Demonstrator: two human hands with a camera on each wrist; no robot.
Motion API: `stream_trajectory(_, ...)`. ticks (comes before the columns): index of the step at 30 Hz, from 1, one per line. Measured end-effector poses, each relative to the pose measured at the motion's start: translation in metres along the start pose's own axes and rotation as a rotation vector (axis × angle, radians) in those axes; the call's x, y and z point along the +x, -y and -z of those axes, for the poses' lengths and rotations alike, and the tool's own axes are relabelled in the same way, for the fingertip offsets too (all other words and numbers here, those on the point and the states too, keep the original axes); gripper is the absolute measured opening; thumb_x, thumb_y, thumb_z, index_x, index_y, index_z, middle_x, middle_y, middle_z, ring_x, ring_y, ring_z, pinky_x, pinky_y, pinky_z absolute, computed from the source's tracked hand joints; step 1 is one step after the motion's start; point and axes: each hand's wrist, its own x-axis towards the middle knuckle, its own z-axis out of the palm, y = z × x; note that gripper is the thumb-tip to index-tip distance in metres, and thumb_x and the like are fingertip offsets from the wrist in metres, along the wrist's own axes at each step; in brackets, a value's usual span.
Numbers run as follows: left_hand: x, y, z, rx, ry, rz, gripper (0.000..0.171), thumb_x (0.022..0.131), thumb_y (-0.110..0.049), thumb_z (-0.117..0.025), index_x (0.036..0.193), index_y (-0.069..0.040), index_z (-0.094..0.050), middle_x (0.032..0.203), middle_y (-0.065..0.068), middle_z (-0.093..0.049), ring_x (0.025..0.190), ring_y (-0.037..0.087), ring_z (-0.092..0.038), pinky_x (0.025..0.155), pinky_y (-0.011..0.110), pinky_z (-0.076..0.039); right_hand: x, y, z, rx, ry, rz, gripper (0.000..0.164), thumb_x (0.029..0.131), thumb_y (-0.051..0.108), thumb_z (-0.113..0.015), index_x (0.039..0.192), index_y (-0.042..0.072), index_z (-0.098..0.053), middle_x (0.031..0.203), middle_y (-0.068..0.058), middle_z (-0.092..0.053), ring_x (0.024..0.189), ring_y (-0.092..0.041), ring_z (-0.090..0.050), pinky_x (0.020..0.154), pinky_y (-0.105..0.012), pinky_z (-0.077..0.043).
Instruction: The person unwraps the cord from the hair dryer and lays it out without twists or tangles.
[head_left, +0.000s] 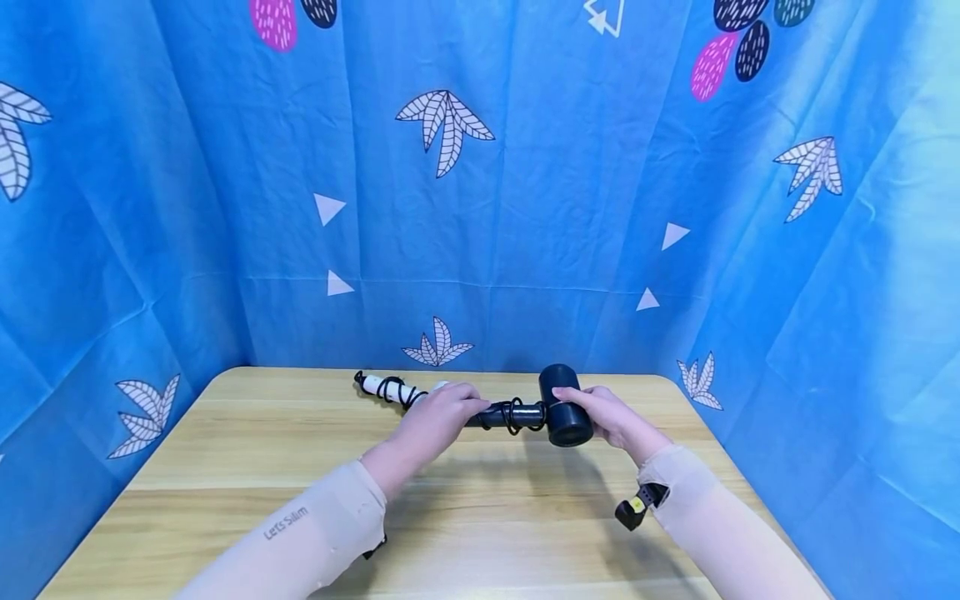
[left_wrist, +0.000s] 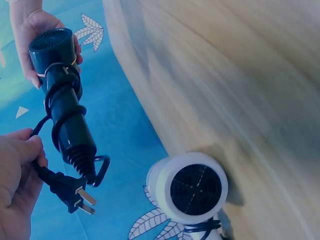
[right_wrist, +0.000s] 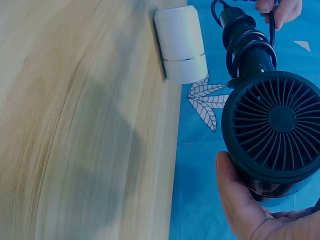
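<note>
My right hand (head_left: 607,414) grips the barrel of the black hair dryer (head_left: 572,428) above the worktop (head_left: 495,517), toward its far edge, while my left hand (head_left: 438,418) pinches its cord (left_wrist: 41,170) just beside the plug (left_wrist: 68,192). Farther off, the white hair dryer (right_wrist: 180,37) lies by that edge, left of its middle.

Both arms reach in from the near side, one from the left and one from the right, angling inward toward the far middle. The bare left hand (head_left: 442,412) is back-up, thumb and fingers curled into a pinch. The bare right hand (head_left: 609,415) is a bit further right, not touching the other, in a wide cupped grip with the thumb pointing left. Off-white fabric sleeves (head_left: 300,527) cover both forearms, btw.
</note>
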Motion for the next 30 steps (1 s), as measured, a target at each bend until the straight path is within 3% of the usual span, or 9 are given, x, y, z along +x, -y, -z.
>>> stream_trajectory(10,0.002,0.003,0.016,0.018,0.081,-0.056,0.049,0.082,0.015,-0.071,0.119,-0.016,-0.074,0.110,-0.001,-0.068,0.103,0.017,-0.065,0.089,0.032,-0.057,-0.005,0.001,-0.004,-0.012,0.010,0.009,0.071,0.096,0.042,-0.063,0.136,-0.013,-0.042,0.105,-0.019,-0.070,0.088,-0.026,-0.072,0.077,-0.039,-0.062)
stream_trajectory(20,0.009,0.016,0.021,-0.057,0.057,-0.134,0.030,0.091,0.004,-0.068,0.112,-0.015,-0.077,0.105,-0.001,-0.070,0.100,0.015,-0.065,0.086,0.025,-0.056,-0.004,-0.002,-0.004,-0.004,0.013,0.001,0.069,0.095,0.040,-0.063,0.135,-0.012,-0.043,0.106,-0.020,-0.069,0.085,-0.025,-0.072,0.075,-0.038,-0.063)
stream_trajectory(25,0.010,0.026,0.017,-0.101,0.050,-0.123,0.023,0.094,-0.005,-0.069,0.111,-0.018,-0.077,0.107,-0.004,-0.070,0.102,0.013,-0.065,0.088,0.022,-0.056,-0.004,-0.003,-0.004,0.006,0.029,0.012,0.068,0.095,0.038,-0.062,0.136,-0.013,-0.042,0.106,-0.020,-0.068,0.086,-0.025,-0.072,0.075,-0.039,-0.062)
stream_trajectory(30,0.009,0.037,0.012,-0.232,0.062,-0.063,0.023,0.095,-0.005,-0.068,0.111,-0.018,-0.078,0.107,-0.005,-0.071,0.102,0.014,-0.066,0.089,0.026,-0.056,-0.004,-0.001,-0.004,0.013,0.052,0.024,0.068,0.096,0.037,-0.061,0.137,-0.013,-0.041,0.106,-0.019,-0.068,0.085,-0.025,-0.071,0.075,-0.038,-0.062)
